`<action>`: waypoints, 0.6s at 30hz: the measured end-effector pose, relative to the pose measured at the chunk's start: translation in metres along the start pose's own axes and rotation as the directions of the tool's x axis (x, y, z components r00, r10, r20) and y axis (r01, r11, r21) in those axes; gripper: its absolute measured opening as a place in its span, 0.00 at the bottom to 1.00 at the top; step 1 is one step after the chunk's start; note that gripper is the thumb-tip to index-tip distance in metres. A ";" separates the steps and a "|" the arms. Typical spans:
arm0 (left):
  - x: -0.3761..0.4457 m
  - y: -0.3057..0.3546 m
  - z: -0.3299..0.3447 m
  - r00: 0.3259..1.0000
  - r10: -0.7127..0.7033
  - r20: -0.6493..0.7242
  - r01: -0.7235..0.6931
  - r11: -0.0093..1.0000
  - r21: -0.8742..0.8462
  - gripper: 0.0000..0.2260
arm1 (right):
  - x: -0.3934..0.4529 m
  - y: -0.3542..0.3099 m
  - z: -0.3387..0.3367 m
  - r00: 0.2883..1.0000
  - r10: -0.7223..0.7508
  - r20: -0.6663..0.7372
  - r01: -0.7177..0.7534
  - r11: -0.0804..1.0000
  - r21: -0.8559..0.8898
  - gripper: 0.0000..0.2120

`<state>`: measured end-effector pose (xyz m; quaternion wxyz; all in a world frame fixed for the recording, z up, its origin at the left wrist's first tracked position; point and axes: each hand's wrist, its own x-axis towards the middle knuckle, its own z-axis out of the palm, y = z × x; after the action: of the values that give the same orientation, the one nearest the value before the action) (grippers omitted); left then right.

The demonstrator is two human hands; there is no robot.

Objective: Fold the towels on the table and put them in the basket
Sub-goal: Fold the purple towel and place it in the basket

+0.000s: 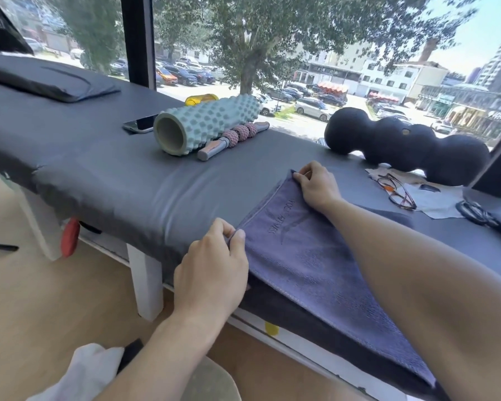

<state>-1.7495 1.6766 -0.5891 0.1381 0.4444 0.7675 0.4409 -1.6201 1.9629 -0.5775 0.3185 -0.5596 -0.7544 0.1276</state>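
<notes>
Purple towel (310,256) spread flat on the padded table (113,169), left hand (211,256) pinching the near corner, right hand (315,186) pinching the far corner; best lifted evenly, carried across to meet the opposite edge, corners matched before smoothing

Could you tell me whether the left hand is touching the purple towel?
Touching: the head view shows the left hand pinching the purple towel's near corner.
</notes>
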 end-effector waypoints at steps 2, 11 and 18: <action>0.001 0.002 -0.001 1.000 -0.013 -0.008 0.013 1.000 0.010 0.11 | 0.000 0.002 0.001 1.000 -0.004 0.012 0.004 1.000 0.013 0.11; 0.011 -0.005 -0.002 0.995 -0.099 -0.018 0.098 0.994 -0.050 0.08 | 0.010 -0.005 0.010 0.996 0.027 0.090 -0.013 0.988 -0.155 0.16; 0.020 -0.015 -0.004 0.994 -0.068 -0.089 0.090 0.955 0.281 0.14 | 0.010 -0.005 0.012 0.996 0.000 0.085 0.031 0.933 -0.358 0.24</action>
<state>-1.7719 1.6867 -0.5955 0.0598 0.4108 0.8450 0.3371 -1.6327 1.9724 -0.5808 0.1799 -0.5965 -0.7821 0.0085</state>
